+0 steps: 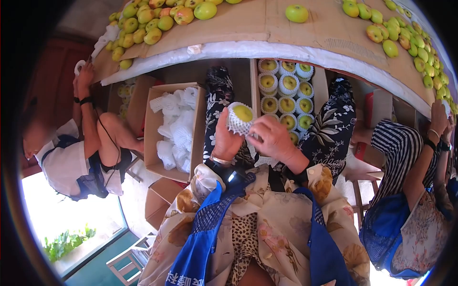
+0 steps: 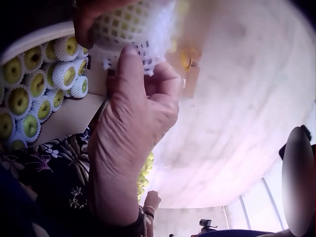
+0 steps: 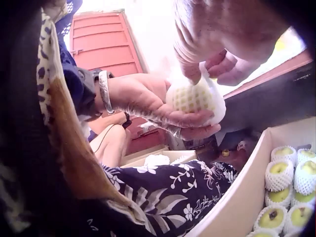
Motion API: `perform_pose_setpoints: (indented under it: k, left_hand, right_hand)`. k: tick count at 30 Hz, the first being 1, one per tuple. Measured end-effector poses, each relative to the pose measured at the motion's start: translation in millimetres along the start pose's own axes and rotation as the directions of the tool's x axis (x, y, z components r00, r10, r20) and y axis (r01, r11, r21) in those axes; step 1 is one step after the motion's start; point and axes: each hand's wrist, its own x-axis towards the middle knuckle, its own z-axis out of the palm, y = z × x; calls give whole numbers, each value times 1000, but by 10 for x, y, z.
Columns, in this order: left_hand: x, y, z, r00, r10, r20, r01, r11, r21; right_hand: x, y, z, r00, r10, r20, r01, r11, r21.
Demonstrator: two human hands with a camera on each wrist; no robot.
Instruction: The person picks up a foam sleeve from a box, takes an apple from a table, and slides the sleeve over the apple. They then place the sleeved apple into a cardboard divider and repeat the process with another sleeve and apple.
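My left hand (image 1: 225, 141) holds a yellow-green apple (image 1: 243, 112) in front of me, its palm and fingers cupped under the fruit. A white foam net sleeve (image 1: 236, 126) covers the apple's sides, leaving its top bare in the head view. The thumb and fingers of my right hand (image 1: 277, 142) pinch the edge of the net. In the left wrist view the right thumb lies against the net sleeve (image 2: 146, 55). From the right wrist view, the left hand (image 3: 140, 98), with a bracelet and a ring, supports the netted apple (image 3: 195, 101) from below.
Between my knees, a cardboard box (image 1: 255, 86) contains rows of netted apples. Another box (image 1: 150, 119) to the left holds loose white foam nets. Loose apples (image 1: 297, 14) lie on the cardboard-covered table (image 1: 257, 35) ahead. People sit on both sides.
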Motion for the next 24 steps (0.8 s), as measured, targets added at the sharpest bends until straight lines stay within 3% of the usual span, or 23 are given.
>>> perform_pose_setpoints:
  k: [4,6,8,10,12,14,16,19,21,22,24]
  left_hand:
    - [-17,94,45,999,30,-17,-30,999,-14]
    - [-36,120,49,999,-19,35,21,999,-35]
    - [-61,82,133,1000,-21,21,21,1000,-12]
    - [-83,31,183,992,-128,1,129,992,-2]
    - [-78,-30,176,987,-159,18,159,987,11]
    - [-89,-56,155,984,-134,114,143,986,-81]
    - [-96,-34,151,974,-148,174,172,977,-128]
    - [-108,-55,205,982,-137,128,145,988,-55]
    - [-82,-49,260,996,-48,71,40,993,112]
    - [-105,12,287,996,-44,72,35,993,112]
    - [-187,176,324,986,-166,19,159,968,195]
  right_hand:
    - [-27,2,-114,997,3,-72,7,989,145]
    - [-16,54,-180,920,377,-107,-342,906,251]
    - [12,42,-153,931,347,-114,-311,917,250]
    - [20,2,-30,950,292,-110,-248,921,302]
    - [27,-7,38,938,344,-39,-315,894,318]
    - [47,-18,81,936,340,-94,-313,923,223]
    - [72,-22,110,934,340,-108,-303,916,263]
    - [47,-2,95,930,339,-146,-287,914,288]
    - [73,24,37,932,322,-168,-268,921,282]
    - [106,25,-62,950,282,-135,-255,949,185]
    - [122,89,-147,962,251,-103,-243,966,85]
